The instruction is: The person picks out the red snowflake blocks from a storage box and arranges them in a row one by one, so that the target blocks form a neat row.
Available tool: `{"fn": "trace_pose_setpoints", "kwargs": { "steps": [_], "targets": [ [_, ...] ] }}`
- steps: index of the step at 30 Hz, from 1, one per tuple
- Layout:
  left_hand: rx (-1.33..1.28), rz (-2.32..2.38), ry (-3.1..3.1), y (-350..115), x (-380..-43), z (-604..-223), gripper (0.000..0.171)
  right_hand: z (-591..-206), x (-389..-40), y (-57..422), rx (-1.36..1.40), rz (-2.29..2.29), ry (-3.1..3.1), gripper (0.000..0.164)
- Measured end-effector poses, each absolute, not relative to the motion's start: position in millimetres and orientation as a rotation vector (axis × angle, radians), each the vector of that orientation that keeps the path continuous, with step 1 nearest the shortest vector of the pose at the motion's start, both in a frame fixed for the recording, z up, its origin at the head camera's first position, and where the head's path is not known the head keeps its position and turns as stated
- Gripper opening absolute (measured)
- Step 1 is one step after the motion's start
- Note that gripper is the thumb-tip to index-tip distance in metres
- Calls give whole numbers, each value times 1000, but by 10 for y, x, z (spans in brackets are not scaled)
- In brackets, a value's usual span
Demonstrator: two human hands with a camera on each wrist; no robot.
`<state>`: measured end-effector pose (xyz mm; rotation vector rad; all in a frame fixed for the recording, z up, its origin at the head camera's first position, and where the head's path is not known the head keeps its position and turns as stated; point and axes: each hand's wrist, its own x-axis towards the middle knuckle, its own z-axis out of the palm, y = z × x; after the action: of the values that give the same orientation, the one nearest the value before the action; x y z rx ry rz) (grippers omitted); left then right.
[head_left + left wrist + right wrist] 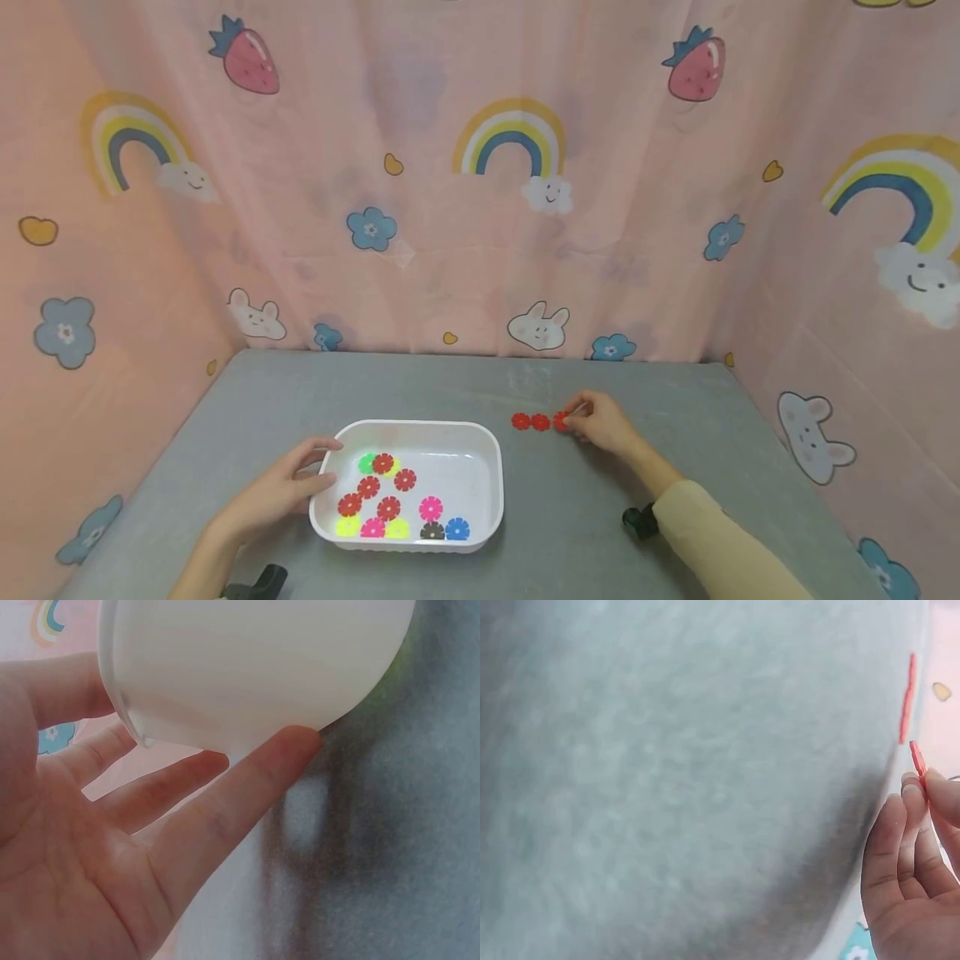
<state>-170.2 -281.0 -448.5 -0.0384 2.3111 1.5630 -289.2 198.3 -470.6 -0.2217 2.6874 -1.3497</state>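
Flanking red discs (531,422): white tray (491,467).

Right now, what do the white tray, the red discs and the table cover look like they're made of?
Tray: probably plastic, glossy white, with rounded moulded corners; in the left wrist view its wall lets light through. Red discs: likely plastic, thin, flat and notched, one bright even colour; the one in the right hand shows edge-on. Table cover: matte grey, perhaps felt; it looks fuzzy close up.
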Motion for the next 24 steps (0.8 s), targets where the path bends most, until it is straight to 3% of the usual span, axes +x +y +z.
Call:
{"fn": "trace_pose_setpoints", "kwargs": {
  "steps": [15, 24],
  "targets": [
    [-9, 1552, 2331, -2808, -1714, -4498, 55, -4725, -2957, 1982, -152, -1251, 2753, 17],
    [-4, 1543, 2338, -2803, -1690, -4492, 57, -4534, -2909, 1950, -211, -1267, 2800, 20]
  ]
}}
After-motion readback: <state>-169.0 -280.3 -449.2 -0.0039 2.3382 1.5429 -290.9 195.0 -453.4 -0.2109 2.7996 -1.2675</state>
